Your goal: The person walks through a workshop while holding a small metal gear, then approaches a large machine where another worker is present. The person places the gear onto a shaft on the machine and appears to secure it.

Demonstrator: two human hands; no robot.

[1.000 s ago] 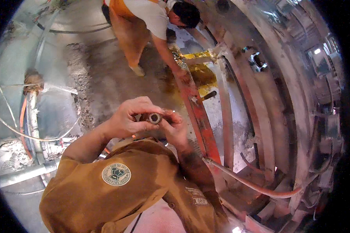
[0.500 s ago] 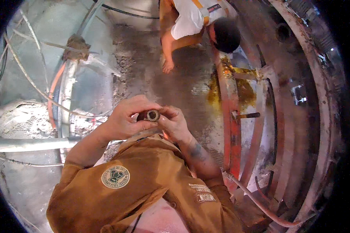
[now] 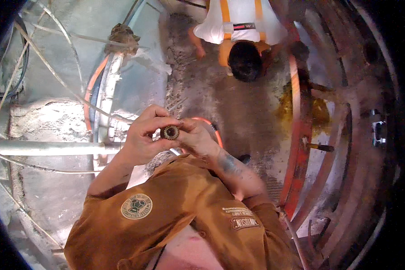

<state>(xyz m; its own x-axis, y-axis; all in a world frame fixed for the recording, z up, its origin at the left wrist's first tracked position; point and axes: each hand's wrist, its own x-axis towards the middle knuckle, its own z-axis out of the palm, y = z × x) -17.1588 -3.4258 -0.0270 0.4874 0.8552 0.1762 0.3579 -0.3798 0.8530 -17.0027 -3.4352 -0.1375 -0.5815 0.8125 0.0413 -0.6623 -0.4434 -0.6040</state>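
Here we have the small toothed cylinder [image 3: 165, 133] pinched between thumb and fingers of our left hand [image 3: 145, 134], at three o'clock from it and nine o'clock from our right hand [image 3: 199, 138], which curls close against it, grip unclear! Its long axis looks aimed nearly at us, showing a dull brownish ridged rim around a dark hole.
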